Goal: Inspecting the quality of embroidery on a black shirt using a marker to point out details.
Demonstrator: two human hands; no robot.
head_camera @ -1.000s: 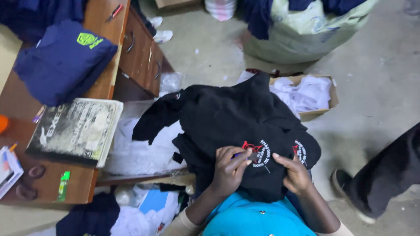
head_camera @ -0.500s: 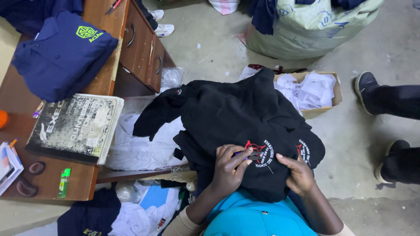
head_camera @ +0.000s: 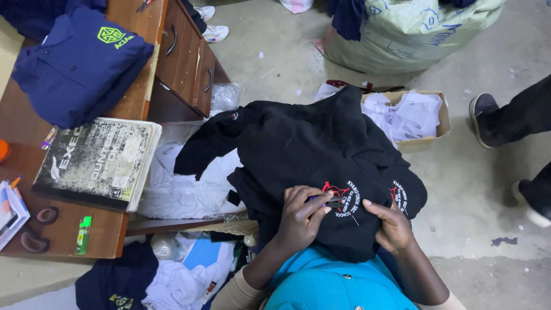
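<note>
1. Pile of black garments (head_camera: 298,149) is lying on the person's lap, beside the desk (head_camera: 138,34); how many pieces are stacked is hard to tell, folds are merging in the dark cloth.
2. Left hand (head_camera: 304,215) is curling its fingers narrow around a small purple-tipped tool (head_camera: 319,199) and pressing it onto the red-and-white crest (head_camera: 340,198); most of the tool is hiding under the fingers, so its kind is unclear.
3. Right hand (head_camera: 393,227) is pinching the garment edge just beside the crest, thumb tucked under the cloth and out of sight.
4. A second crest (head_camera: 402,194) is peeking out at the right edge of the pile, partly wrapping over the fold.
5. Pile's long axis is running from upper left to lower right; one sleeve (head_camera: 206,146) is pointing left toward the desk drawers (head_camera: 186,54), hanging over white cloth (head_camera: 178,189).
6. Turquoise cap (head_camera: 324,284) is covering the near hem of the pile at the bottom edge.
7. Navy shirt (head_camera: 74,69) and a worn book (head_camera: 97,161) are lying on the desk, well apart from the hands.
8. Cardboard box (head_camera: 427,123) of white scraps is partly sitting behind the pile.
9. Another person's legs and shoe (head_camera: 485,115) are being cut off by the right edge.
</note>
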